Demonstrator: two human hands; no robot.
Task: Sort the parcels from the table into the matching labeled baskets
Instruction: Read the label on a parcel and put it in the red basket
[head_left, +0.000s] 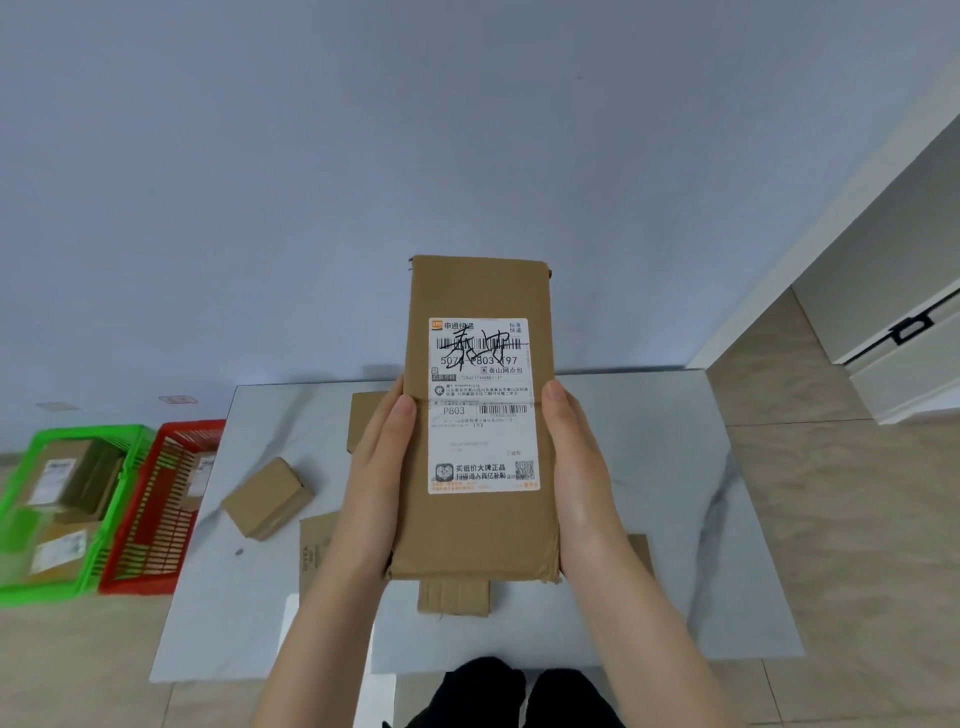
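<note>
Well, the person is holding a long flat brown parcel (478, 415) upright in front of them, lifted clear above the desk (654, 467), with its white label (480, 405) turned to face them. Black handwriting is scrawled across the barcode at the top of that label. The left hand (374, 467) grips the left edge, thumb (404, 410) laid straight along the front. The right hand (576, 467) grips the right edge the same way, thumb (555, 395) up beside the label. The remaining fingers of both hands are behind the card, so I cannot tell whether they are spread or pressed together. On the pale marbled desk a small box (267, 499) lies tilted near the left side. Another brown carton (363, 415) sits farther back, partly hidden by the left hand. A flat card (317, 540) lies under the left wrist, and a short cardboard piece (454, 597) shows just below the parcel's bottom edge. On the floor (831, 519) left of the desk stand two baskets side by side. The red basket (150, 525) is just beside the desk and has a labelled packet (200, 473) in it. The green basket (88, 432) stands beyond it, holding several brown cartons (67, 478) with white labels. A plain bluish wall (467, 130) rises behind.
</note>
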